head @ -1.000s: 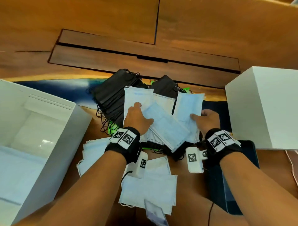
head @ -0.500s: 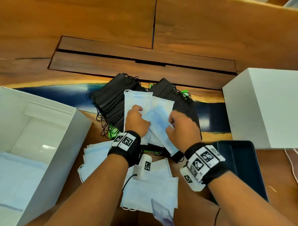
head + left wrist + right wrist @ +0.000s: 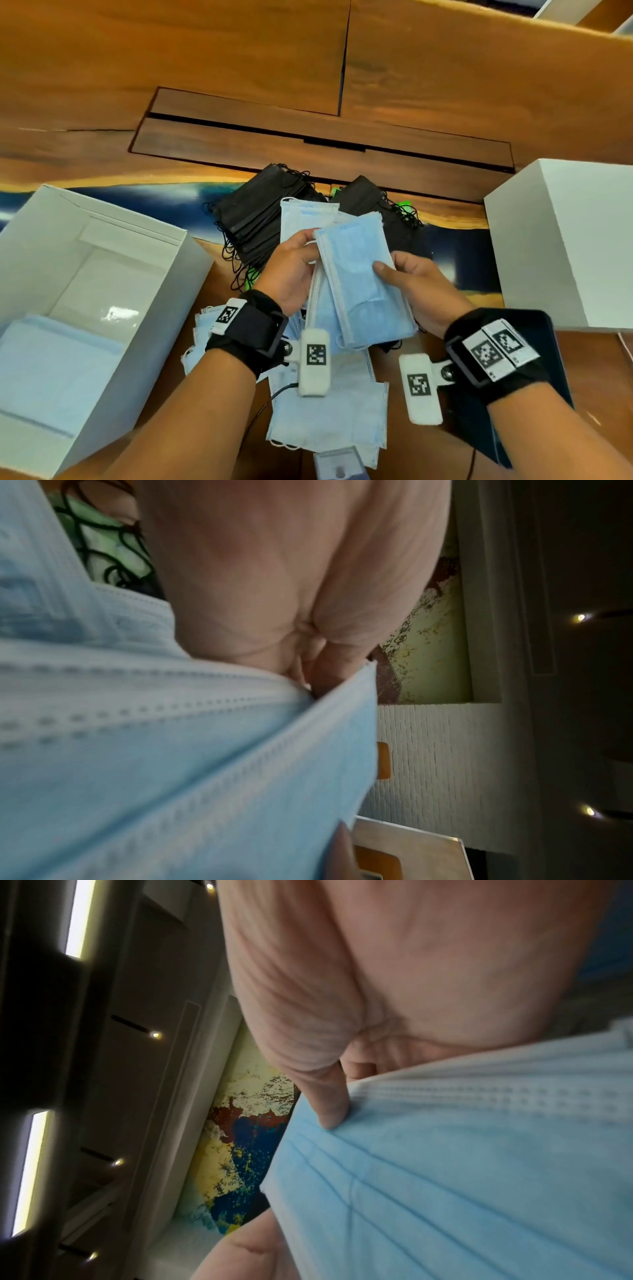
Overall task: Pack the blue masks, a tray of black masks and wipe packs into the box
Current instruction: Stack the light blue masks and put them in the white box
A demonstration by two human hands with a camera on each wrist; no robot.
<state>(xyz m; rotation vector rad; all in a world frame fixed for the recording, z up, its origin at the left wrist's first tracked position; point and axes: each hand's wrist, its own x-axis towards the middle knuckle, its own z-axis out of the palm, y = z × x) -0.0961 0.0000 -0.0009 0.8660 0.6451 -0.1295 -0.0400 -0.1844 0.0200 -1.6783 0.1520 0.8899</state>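
Note:
Both hands hold one gathered stack of blue masks (image 3: pixel 356 284) lifted above the table. My left hand (image 3: pixel 294 267) grips its left edge and my right hand (image 3: pixel 411 284) grips its right edge, thumb on top. The wrist views show the same blue masks (image 3: pixel 171 750) (image 3: pixel 462 1177) pinched between thumb and fingers. More blue masks (image 3: pixel 329 411) lie loose on the table below my wrists. Two heaps of black masks (image 3: pixel 260 212) lie behind the hands. The open white box (image 3: pixel 102 301) stands at left with blue masks (image 3: pixel 44 370) inside.
A closed white box (image 3: pixel 565 246) stands at the right. A dark tray (image 3: pixel 534 404) lies under my right forearm. A small clear-wrapped pack (image 3: pixel 339 466) sits at the near edge. Green packaging (image 3: pixel 404 207) shows beneath the black masks.
The hands have drawn several spread blue masks together into one stack and lifted it off the black masks toward me.

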